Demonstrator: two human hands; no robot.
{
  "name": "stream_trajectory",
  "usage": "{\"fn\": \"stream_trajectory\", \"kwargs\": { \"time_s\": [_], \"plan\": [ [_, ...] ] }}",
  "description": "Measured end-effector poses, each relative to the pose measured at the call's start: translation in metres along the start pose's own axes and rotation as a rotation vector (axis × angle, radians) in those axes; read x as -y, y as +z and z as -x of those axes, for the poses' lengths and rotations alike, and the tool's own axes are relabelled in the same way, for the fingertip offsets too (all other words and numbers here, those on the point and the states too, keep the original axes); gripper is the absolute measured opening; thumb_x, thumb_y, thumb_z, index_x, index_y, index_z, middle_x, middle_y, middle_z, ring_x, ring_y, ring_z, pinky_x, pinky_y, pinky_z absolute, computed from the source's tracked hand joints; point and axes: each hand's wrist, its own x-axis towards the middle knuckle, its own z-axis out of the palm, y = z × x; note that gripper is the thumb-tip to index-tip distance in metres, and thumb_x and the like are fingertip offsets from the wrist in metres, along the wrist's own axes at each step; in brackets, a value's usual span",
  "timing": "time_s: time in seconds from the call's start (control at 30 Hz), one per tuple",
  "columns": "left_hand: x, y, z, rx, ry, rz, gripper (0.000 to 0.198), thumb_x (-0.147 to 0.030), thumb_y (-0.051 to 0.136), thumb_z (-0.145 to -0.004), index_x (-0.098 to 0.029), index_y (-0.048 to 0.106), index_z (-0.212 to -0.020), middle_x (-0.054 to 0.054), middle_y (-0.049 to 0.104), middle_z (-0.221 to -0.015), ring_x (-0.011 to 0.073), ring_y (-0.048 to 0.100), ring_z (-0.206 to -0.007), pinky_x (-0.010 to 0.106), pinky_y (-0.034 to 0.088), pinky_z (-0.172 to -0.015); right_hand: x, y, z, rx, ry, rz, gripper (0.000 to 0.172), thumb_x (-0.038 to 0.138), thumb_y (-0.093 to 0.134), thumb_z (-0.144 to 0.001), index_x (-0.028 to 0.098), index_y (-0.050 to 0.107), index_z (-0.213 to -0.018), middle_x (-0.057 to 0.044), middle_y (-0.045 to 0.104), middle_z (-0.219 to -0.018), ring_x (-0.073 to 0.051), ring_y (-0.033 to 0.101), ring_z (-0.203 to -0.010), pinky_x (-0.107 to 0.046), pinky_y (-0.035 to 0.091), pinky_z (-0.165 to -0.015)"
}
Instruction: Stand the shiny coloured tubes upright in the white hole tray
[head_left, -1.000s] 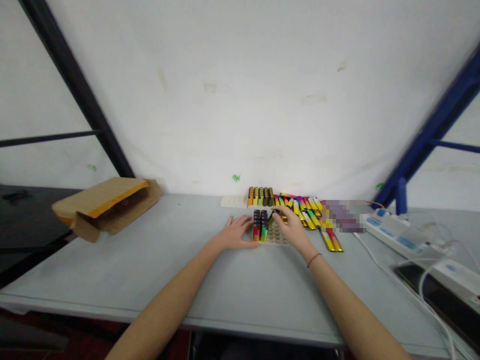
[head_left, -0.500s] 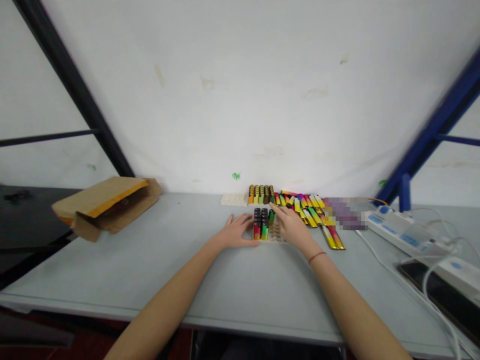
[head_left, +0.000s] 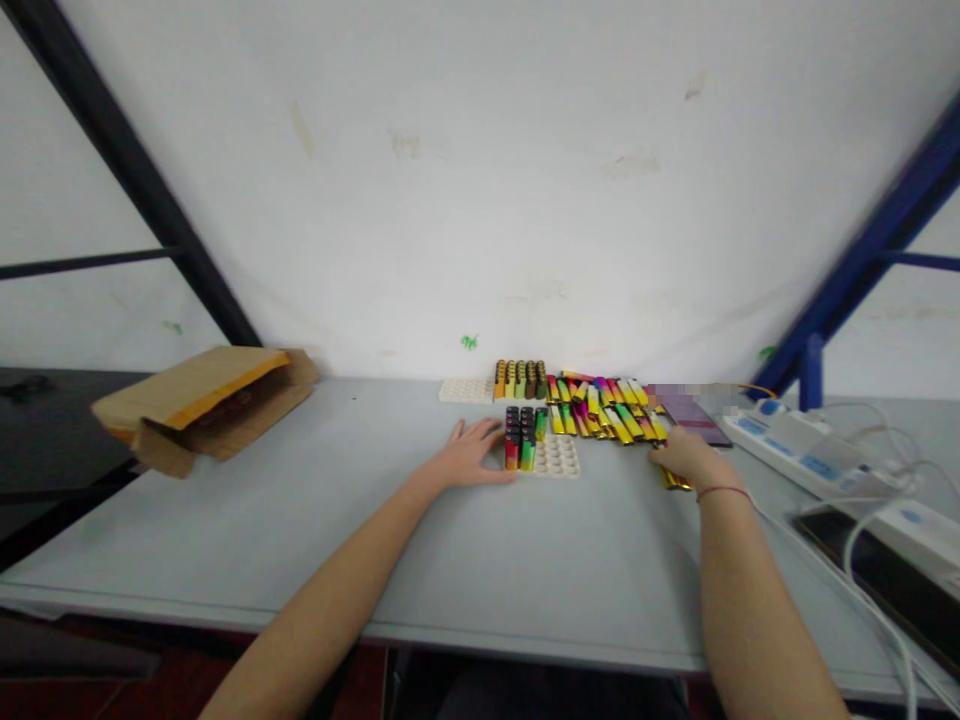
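Observation:
A white tray with round holes (head_left: 559, 457) lies on the table, its left part filled with upright battery-like cylinders (head_left: 520, 440) in red, green and black. My left hand (head_left: 469, 455) rests at the tray's left side, fingers spread and thumb along the front edge. Off to the right, my right hand (head_left: 684, 455) reaches down over shiny gold-ended cylinders (head_left: 676, 481), with its fingers curled onto them and partly hiding them. Beside that hand lies a loose pile of similar yellow, red and green cylinders (head_left: 615, 425).
Behind stands another group of upright cylinders (head_left: 520, 380) beside a bare white holed tray (head_left: 466, 390) near the wall. An opened cardboard package (head_left: 202, 400) sits at left. Rightward are a purple-screened phone (head_left: 697, 418), a power strip (head_left: 795, 455), cables and a dark phone (head_left: 877, 570).
My right hand has left the tray and moved right to the cylinders at the pile's near edge. My left hand stays beside the tray. The view has shifted slightly.

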Motion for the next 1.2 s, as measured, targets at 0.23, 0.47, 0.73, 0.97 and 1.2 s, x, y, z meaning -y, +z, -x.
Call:
{"fn": "stream_trajectory", "kwargs": {
  "time_s": [0.23, 0.47, 0.73, 0.97, 1.2],
  "plan": [
    [-0.003, -0.002, 0.001, 0.006, -0.01, 0.0, 0.088, -0.073, 0.052, -0.077, -0.02, 0.031, -0.144, 0.016, 0.028, -0.152, 0.0335, 0.024, -0.14, 0.064, 0.006, -0.11, -0.001, -0.013, 0.006, 0.144, -0.088, -0.079, 0.021, 0.031, 0.064, -0.074, 0.011, 0.065, -0.071, -0.01, 0.065, -0.06, -0.02, 0.063, -0.057, -0.026, 0.042, -0.05],
    [-0.004, -0.003, 0.001, 0.004, 0.001, 0.004, 0.088, -0.073, 0.051, -0.078, -0.02, 0.032, -0.144, 0.016, 0.029, -0.151, 0.0346, 0.024, -0.14, 0.064, 0.006, -0.11, 0.011, -0.008, 0.009, 0.002, -0.226, -0.084, 0.022, 0.036, 0.066, -0.07, 0.016, 0.067, -0.08, -0.005, 0.066, -0.068, -0.017, 0.06, -0.059, -0.024, 0.037, -0.05],
    [-0.004, -0.004, 0.001, 0.012, -0.011, 0.015, 0.087, -0.072, 0.053, -0.077, -0.021, 0.031, -0.144, 0.015, 0.028, -0.152, 0.0342, 0.023, -0.14, 0.064, 0.006, -0.11, 0.025, -0.009, 0.012, -0.062, -0.337, 0.008, 0.013, 0.026, 0.061, -0.07, 0.015, 0.068, -0.068, -0.008, 0.068, -0.073, -0.019, 0.06, -0.067, -0.026, 0.034, -0.055],
    [-0.004, -0.003, 0.0, 0.002, -0.002, 0.02, 0.084, -0.071, 0.054, -0.078, -0.022, 0.033, -0.143, 0.015, 0.029, -0.151, 0.0344, 0.023, -0.14, 0.064, 0.005, -0.11, -0.001, -0.025, 0.013, -0.092, -0.405, -0.372, 0.022, 0.034, 0.057, -0.078, 0.015, 0.067, -0.075, -0.006, 0.068, -0.076, -0.02, 0.06, -0.071, -0.027, 0.041, -0.061],
    [-0.003, -0.003, 0.0, 0.002, 0.002, 0.018, 0.085, -0.071, 0.054, -0.078, -0.022, 0.032, -0.144, 0.016, 0.028, -0.152, 0.0347, 0.023, -0.14, 0.065, 0.006, -0.109, 0.036, -0.017, 0.019, -0.271, -0.401, -1.134, 0.042, 0.058, 0.048, -0.08, 0.018, 0.052, -0.092, -0.004, 0.064, -0.078, -0.015, 0.057, -0.065, -0.026, 0.046, -0.058]
  ]
}}
